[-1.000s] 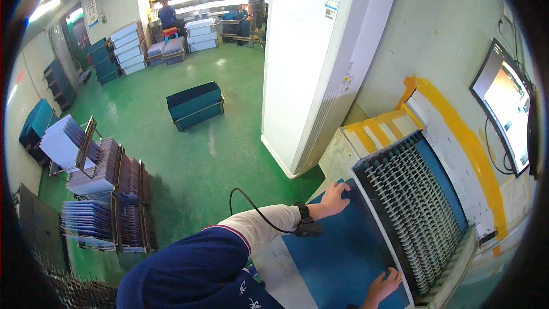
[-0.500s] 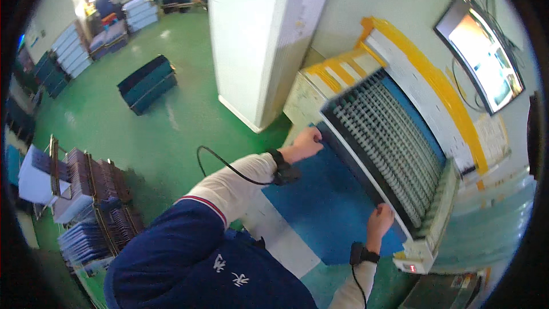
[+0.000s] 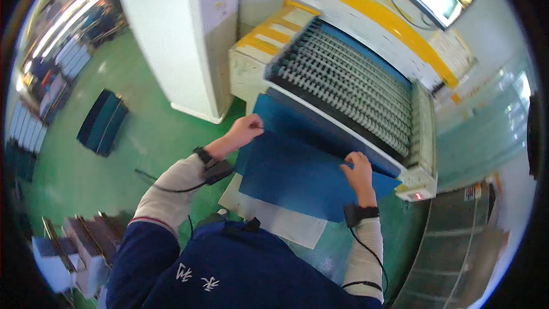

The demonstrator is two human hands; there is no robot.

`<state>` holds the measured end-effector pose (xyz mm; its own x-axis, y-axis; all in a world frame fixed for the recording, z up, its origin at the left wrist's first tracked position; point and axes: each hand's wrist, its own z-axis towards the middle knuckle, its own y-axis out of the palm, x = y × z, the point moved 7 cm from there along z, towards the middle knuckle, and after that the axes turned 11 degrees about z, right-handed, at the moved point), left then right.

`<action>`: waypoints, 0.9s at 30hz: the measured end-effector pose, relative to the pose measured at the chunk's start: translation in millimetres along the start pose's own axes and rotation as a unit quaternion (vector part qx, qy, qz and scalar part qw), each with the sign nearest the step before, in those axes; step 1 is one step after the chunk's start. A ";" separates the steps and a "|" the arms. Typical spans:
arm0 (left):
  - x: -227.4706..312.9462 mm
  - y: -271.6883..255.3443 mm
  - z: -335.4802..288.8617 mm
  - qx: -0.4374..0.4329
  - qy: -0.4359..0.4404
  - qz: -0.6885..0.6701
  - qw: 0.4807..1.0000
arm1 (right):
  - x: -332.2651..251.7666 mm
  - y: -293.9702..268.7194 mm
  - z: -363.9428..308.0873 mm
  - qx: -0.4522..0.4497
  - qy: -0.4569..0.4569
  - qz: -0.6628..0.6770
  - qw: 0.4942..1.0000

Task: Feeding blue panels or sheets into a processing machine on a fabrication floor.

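The flat, rectangular blue sheet (image 3: 291, 174) sits at 7 o'clock from the ridged roller bed (image 3: 350, 83), left grip (image 3: 243, 130) closed on its 10 o'clock corner, right grip (image 3: 360, 174) curled at 2 o'clock, hold indeterminable.

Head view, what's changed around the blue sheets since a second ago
The left hand and right hand have drawn back from the roller machine. The front blue sheet now appears offset from the rear blue sheet, toward the person; whether it's gripped is unclear. The roller machine and white cabinet stay put.
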<state>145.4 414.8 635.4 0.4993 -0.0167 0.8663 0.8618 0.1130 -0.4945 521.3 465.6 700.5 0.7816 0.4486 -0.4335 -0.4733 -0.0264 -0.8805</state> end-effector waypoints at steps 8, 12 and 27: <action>10.9 -15.3 -72.0 -0.137 -0.027 -0.011 0.990 | -21.4 23.7 -48.5 -0.162 0.003 -0.036 0.986; 1.8 -18.1 -95.3 -0.177 -0.082 -0.142 0.971 | -28.1 15.1 -86.0 -0.131 0.014 -0.046 0.990; -239.3 -105.3 -205.9 0.004 -0.379 -0.229 0.897 | -55.0 -141.0 -238.2 0.240 0.296 0.183 0.906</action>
<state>-46.3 202.3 465.6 -0.1138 0.6158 0.7797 0.9588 0.2736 -0.0762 641.8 231.8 802.8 0.5509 -0.0728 -0.8314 -0.7559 0.3788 -0.5341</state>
